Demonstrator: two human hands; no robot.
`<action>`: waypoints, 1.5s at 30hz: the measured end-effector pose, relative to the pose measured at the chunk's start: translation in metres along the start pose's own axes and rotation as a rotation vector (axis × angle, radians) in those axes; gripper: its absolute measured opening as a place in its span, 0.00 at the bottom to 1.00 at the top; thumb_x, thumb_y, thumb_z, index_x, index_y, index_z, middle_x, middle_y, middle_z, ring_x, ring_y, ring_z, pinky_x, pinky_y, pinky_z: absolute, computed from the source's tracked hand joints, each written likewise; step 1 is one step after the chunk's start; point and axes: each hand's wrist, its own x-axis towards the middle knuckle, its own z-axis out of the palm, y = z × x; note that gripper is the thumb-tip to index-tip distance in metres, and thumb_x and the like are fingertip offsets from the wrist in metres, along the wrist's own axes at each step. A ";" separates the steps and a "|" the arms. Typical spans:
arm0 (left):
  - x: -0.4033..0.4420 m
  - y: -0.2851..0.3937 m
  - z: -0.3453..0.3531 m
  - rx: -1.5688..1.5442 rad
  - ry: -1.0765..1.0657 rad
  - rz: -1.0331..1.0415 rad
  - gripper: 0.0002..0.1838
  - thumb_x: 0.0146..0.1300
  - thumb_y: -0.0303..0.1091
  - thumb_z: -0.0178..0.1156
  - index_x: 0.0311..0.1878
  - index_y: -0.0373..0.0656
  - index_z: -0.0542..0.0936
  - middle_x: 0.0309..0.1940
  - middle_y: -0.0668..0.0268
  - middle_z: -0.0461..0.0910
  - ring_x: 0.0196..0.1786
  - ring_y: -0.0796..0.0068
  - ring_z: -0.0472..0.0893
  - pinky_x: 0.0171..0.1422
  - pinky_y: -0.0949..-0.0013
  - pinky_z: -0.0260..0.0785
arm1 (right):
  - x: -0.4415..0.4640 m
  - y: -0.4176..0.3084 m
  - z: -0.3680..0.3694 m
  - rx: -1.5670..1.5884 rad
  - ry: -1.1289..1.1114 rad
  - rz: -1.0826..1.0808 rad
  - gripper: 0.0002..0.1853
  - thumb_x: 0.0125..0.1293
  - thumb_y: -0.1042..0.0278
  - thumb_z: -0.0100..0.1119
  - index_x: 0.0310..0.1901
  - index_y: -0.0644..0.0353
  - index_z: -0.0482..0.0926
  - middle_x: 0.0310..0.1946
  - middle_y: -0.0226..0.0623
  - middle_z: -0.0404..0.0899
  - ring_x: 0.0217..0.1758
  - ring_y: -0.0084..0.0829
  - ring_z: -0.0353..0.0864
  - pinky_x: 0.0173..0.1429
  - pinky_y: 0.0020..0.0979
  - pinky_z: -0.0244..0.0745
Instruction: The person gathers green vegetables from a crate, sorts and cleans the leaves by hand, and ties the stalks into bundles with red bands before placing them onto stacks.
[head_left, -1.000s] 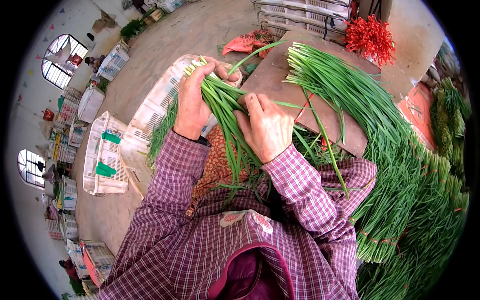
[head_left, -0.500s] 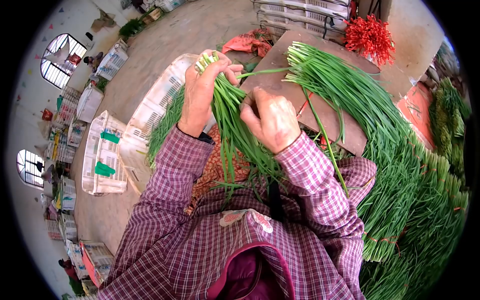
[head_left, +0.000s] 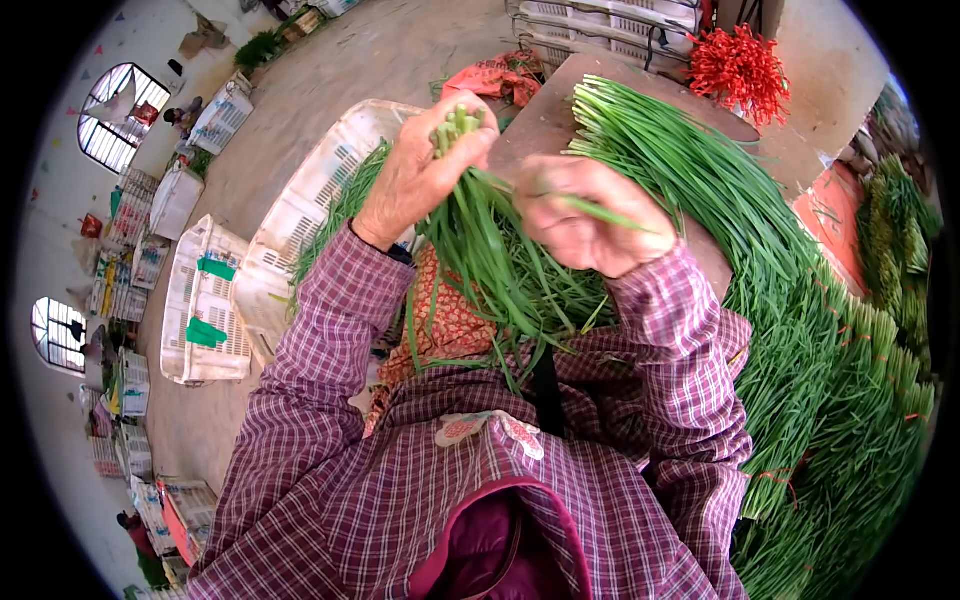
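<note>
My left hand is closed around a bunch of garlic chives, its pale cut ends poking up above the thumb and its leaves hanging toward my lap. To the right, my right hand, blurred by motion, has its fingers curled on a single green chive stalk that crosses the palm. A large pile of chives lies beside it on a brown board. More loose leaves rest across my lap under the held bunch.
White plastic crates stand on the floor to the left, one with chives in it. Red ties are heaped at the board's far end. Tied chive bundles are stacked at right. An orange-red bag lies beyond the board.
My right hand has moved right, away from the bunch, with a stalk in its fingers. My left hand has shifted slightly right. The long stalk across my right forearm is gone from there.
</note>
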 end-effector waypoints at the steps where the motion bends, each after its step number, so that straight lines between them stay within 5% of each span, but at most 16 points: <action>1: 0.001 -0.006 -0.005 0.045 0.003 0.004 0.06 0.66 0.34 0.54 0.39 0.43 0.76 0.26 0.70 0.76 0.29 0.80 0.77 0.36 0.75 0.68 | -0.002 -0.009 0.004 0.106 -0.060 0.022 0.15 0.69 0.59 0.56 0.42 0.66 0.74 0.25 0.27 0.70 0.19 0.16 0.66 0.19 0.20 0.69; 4: -0.001 -0.024 -0.029 -0.069 0.099 -0.074 0.07 0.65 0.35 0.54 0.40 0.42 0.76 0.27 0.66 0.79 0.29 0.77 0.79 0.35 0.73 0.73 | -0.023 -0.043 0.041 -0.016 0.090 -0.124 0.14 0.66 0.63 0.57 0.31 0.61 0.65 0.21 0.26 0.67 0.14 0.13 0.66 0.10 0.17 0.63; 5: -0.001 -0.028 -0.036 -0.177 0.156 -0.076 0.08 0.65 0.35 0.55 0.41 0.41 0.75 0.27 0.65 0.79 0.30 0.75 0.80 0.36 0.73 0.75 | -0.029 -0.049 0.031 -0.220 0.054 -0.098 0.17 0.68 0.56 0.56 0.39 0.66 0.78 0.26 0.28 0.76 0.20 0.17 0.71 0.22 0.20 0.73; 9: 0.012 -0.012 -0.056 -0.515 0.240 -0.044 0.09 0.69 0.36 0.56 0.44 0.41 0.75 0.30 0.63 0.81 0.36 0.65 0.84 0.39 0.62 0.80 | -0.013 -0.036 0.018 -1.107 0.225 -0.252 0.26 0.71 0.49 0.55 0.51 0.69 0.79 0.35 0.39 0.82 0.38 0.25 0.81 0.44 0.26 0.76; 13: 0.032 -0.002 -0.068 -0.684 0.085 0.084 0.09 0.71 0.35 0.54 0.47 0.40 0.75 0.25 0.66 0.75 0.36 0.67 0.83 0.46 0.58 0.81 | 0.024 -0.023 0.013 -1.274 0.342 -0.408 0.35 0.68 0.42 0.56 0.61 0.69 0.71 0.45 0.51 0.82 0.49 0.38 0.83 0.54 0.32 0.76; 16: 0.040 0.014 -0.062 -0.674 0.060 0.122 0.09 0.73 0.35 0.51 0.47 0.40 0.74 0.24 0.69 0.70 0.32 0.72 0.78 0.50 0.59 0.78 | 0.056 -0.017 0.017 -1.197 0.291 -0.498 0.47 0.59 0.35 0.61 0.69 0.66 0.60 0.60 0.62 0.71 0.65 0.50 0.72 0.68 0.41 0.66; 20: 0.046 0.026 -0.050 -0.755 0.084 0.120 0.08 0.74 0.35 0.50 0.47 0.41 0.73 0.24 0.72 0.67 0.29 0.75 0.71 0.48 0.63 0.74 | 0.086 0.013 0.016 -1.325 0.358 -0.491 0.65 0.42 0.31 0.72 0.73 0.64 0.50 0.58 0.59 0.70 0.65 0.52 0.69 0.69 0.46 0.64; 23: 0.049 0.025 -0.046 -0.870 0.118 0.098 0.08 0.74 0.35 0.52 0.46 0.42 0.73 0.24 0.73 0.66 0.29 0.77 0.70 0.46 0.65 0.72 | 0.083 0.041 0.018 -1.345 0.405 -0.520 0.60 0.48 0.47 0.77 0.74 0.63 0.47 0.65 0.61 0.65 0.68 0.51 0.69 0.69 0.40 0.67; 27: 0.048 0.014 -0.048 -0.995 0.072 0.038 0.16 0.71 0.42 0.56 0.51 0.40 0.73 0.27 0.70 0.71 0.34 0.74 0.75 0.51 0.63 0.74 | 0.070 0.056 0.014 -1.108 0.500 -0.417 0.36 0.57 0.60 0.67 0.64 0.67 0.65 0.40 0.59 0.81 0.43 0.56 0.82 0.48 0.45 0.76; 29: 0.043 0.036 -0.036 -0.955 0.263 -0.056 0.25 0.70 0.50 0.56 0.59 0.38 0.71 0.41 0.60 0.79 0.48 0.64 0.80 0.57 0.60 0.73 | 0.063 0.059 0.009 -1.175 0.536 -0.499 0.32 0.58 0.61 0.65 0.61 0.67 0.68 0.35 0.58 0.81 0.40 0.56 0.82 0.44 0.46 0.76; 30: 0.045 0.035 -0.045 -0.951 0.204 0.004 0.33 0.69 0.57 0.53 0.65 0.38 0.68 0.59 0.51 0.74 0.65 0.58 0.72 0.66 0.56 0.68 | 0.059 0.059 0.008 -1.240 0.574 -0.578 0.27 0.60 0.63 0.64 0.58 0.68 0.70 0.30 0.57 0.81 0.36 0.57 0.82 0.40 0.47 0.76; 31: 0.045 0.034 -0.048 -0.953 0.205 0.011 0.33 0.69 0.57 0.53 0.65 0.38 0.68 0.59 0.51 0.74 0.65 0.58 0.72 0.66 0.56 0.68 | 0.055 0.057 0.005 -1.247 0.570 -0.581 0.27 0.60 0.63 0.64 0.58 0.68 0.70 0.30 0.57 0.81 0.36 0.57 0.82 0.40 0.47 0.76; 34: 0.039 0.036 -0.056 -0.576 0.276 0.240 0.35 0.67 0.58 0.56 0.65 0.39 0.67 0.63 0.53 0.72 0.68 0.59 0.67 0.69 0.51 0.64 | 0.047 0.055 -0.003 -1.285 0.615 -0.552 0.27 0.61 0.62 0.63 0.58 0.68 0.70 0.32 0.56 0.82 0.35 0.56 0.82 0.40 0.47 0.76; 37: 0.027 0.048 -0.060 0.564 0.107 0.538 0.41 0.51 0.64 0.67 0.64 0.50 0.74 0.66 0.62 0.70 0.75 0.58 0.59 0.78 0.48 0.46 | 0.045 0.057 -0.009 -1.352 0.643 -0.548 0.27 0.61 0.62 0.63 0.58 0.69 0.70 0.32 0.56 0.82 0.35 0.56 0.82 0.41 0.47 0.76; 41: 0.017 0.052 -0.053 0.917 -0.074 0.576 0.33 0.49 0.50 0.71 0.60 0.52 0.79 0.64 0.63 0.73 0.76 0.55 0.58 0.76 0.41 0.46 | 0.045 0.059 -0.010 -1.387 0.626 -0.592 0.28 0.61 0.62 0.63 0.59 0.68 0.69 0.32 0.56 0.82 0.34 0.55 0.82 0.40 0.47 0.76; 45: 0.019 0.051 -0.057 0.584 0.103 0.513 0.31 0.49 0.44 0.73 0.58 0.44 0.79 0.62 0.60 0.74 0.72 0.56 0.64 0.76 0.51 0.52 | 0.037 0.054 -0.008 -1.381 0.640 -0.554 0.27 0.60 0.63 0.64 0.57 0.68 0.69 0.31 0.55 0.82 0.34 0.54 0.82 0.39 0.46 0.76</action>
